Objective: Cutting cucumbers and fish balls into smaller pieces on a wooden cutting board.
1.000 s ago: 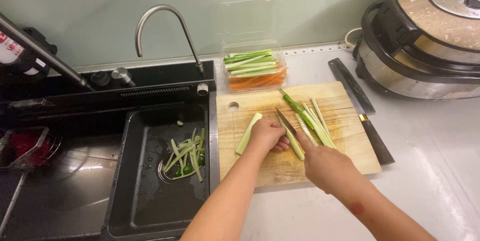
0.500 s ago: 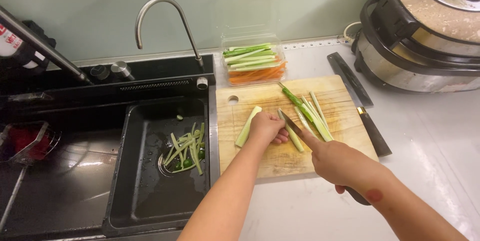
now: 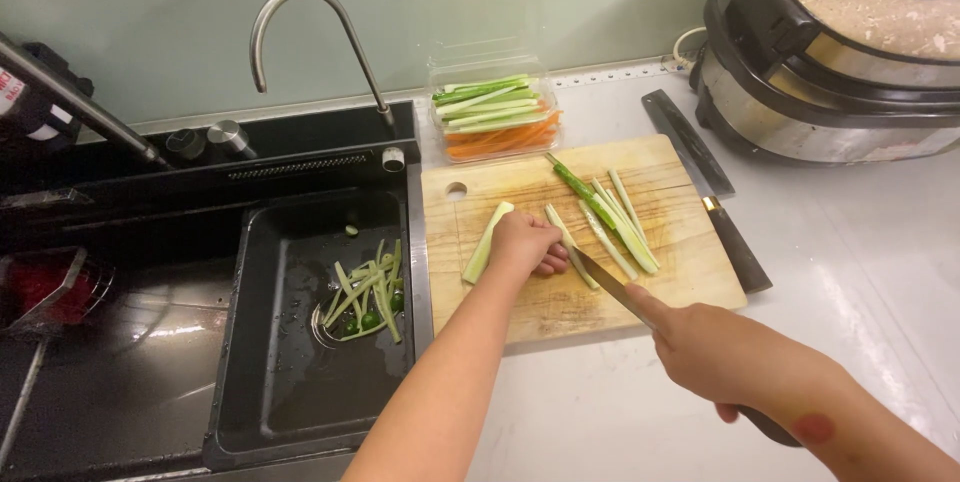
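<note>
My left hand (image 3: 524,242) presses down on a pale green cucumber strip (image 3: 487,242) lying on the wooden cutting board (image 3: 520,314). My right hand (image 3: 722,352) grips a knife (image 3: 604,282) by its dark handle, index finger along the spine, with the blade tip against the strip beside my left fingers. Several more cucumber strips (image 3: 612,217) lie fanned out on the board to the right of the blade.
A clear plastic box (image 3: 495,118) of cucumber and carrot sticks stands behind the board. A second knife (image 3: 705,185) lies right of the board. The black sink (image 3: 320,332) at left holds cucumber peelings (image 3: 365,290). A large cooker (image 3: 840,52) sits at back right.
My right hand has drawn back toward me and to the right with the knife. My left hand stays on the cucumber strip at the board's middle.
</note>
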